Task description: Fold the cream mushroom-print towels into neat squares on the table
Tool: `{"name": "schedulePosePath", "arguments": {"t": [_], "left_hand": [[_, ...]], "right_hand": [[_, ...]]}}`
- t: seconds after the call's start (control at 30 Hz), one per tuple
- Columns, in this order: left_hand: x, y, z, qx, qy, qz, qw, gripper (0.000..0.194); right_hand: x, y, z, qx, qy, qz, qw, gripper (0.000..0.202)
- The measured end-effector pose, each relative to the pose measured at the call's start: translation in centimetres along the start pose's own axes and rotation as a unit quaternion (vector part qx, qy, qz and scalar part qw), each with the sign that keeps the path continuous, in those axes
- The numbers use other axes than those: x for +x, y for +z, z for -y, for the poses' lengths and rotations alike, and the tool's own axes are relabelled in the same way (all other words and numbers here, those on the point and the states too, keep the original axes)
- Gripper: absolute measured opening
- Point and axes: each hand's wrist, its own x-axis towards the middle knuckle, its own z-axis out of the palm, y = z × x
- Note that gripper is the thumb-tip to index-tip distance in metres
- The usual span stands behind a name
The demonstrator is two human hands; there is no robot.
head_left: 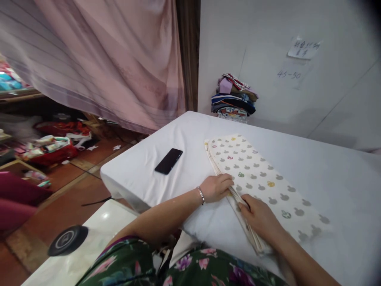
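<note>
A folded cream cloth [253, 171] printed with grey rabbit heads, a few in yellow, red and green, lies on the white table. Its layers are stacked along the near left edge. My left hand [217, 187], with a silver bracelet at the wrist, grips that edge about halfway along. Closer to me, my right hand [258, 217] pinches the same layered edge between thumb and fingers. The fingertips of both hands are partly hidden by the cloth and by the hands themselves.
A black phone [168, 161] lies left of the cloth on the white table [133, 167]. Folded fabrics [233, 97] are piled at the back by the wall. A pink curtain [133, 59] hangs behind. A lower white surface [98, 238] holds a round black object [68, 240].
</note>
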Motion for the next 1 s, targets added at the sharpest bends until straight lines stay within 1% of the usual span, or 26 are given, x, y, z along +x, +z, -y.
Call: {"name": "schedulePosePath", "arguments": {"t": [0.1, 0.17, 0.27, 0.43, 0.5, 0.57, 0.67, 0.77, 0.87, 0.93, 1.0], "left_hand": [[0.1, 0.1, 0.3, 0.014, -0.036, 0.001, 0.999, 0.039], [0.2, 0.1, 0.4, 0.021, -0.056, 0.011, 0.998, 0.043], [0.5, 0.1, 0.7, 0.031, -0.086, 0.024, 0.995, 0.040], [0.7, 0.3, 1.6, 0.055, -0.127, 0.034, 0.990, 0.031], [0.7, 0.3, 2.0, 0.064, -0.136, 0.038, 0.988, 0.028], [0.8, 0.3, 2.3, 0.074, -0.145, 0.041, 0.986, 0.026], [1.0, 0.2, 3.0, 0.090, -0.151, 0.048, 0.983, 0.024], [1.6, 0.1, 4.0, 0.105, -0.137, 0.056, 0.983, 0.022], [2.4, 0.1, 5.7, 0.111, -0.142, 0.069, 0.981, 0.024], [3.1, 0.0, 7.2, 0.092, -0.167, 0.069, 0.979, 0.027], [3.8, -0.2, 8.7, 0.065, -0.205, 0.057, 0.975, 0.030]], "right_hand": [[0.0, 0.1, -0.1, 0.010, -0.006, 0.002, 1.000, 0.016], [0.0, 0.1, -0.1, 0.015, -0.009, 0.001, 1.000, 0.016], [0.0, 0.1, 0.1, 0.006, -0.012, 0.000, 1.000, 0.017], [-0.3, 0.5, 0.8, -0.063, -0.019, -0.001, 0.998, 0.011], [-0.6, 0.8, 1.1, -0.082, -0.030, 0.003, 0.996, 0.012], [-1.1, 1.1, 1.3, -0.094, -0.039, 0.006, 0.995, 0.018], [-1.9, 1.3, 1.3, -0.106, -0.031, 0.013, 0.994, 0.035], [-2.8, 1.5, 0.9, -0.108, -0.014, 0.040, 0.993, 0.044], [-3.5, 2.1, -0.2, -0.101, -0.019, 0.035, 0.994, 0.049], [-3.6, 2.7, -1.1, -0.097, -0.033, 0.029, 0.994, 0.053], [-3.5, 3.1, -1.8, -0.095, -0.043, 0.035, 0.994, 0.057]]}}
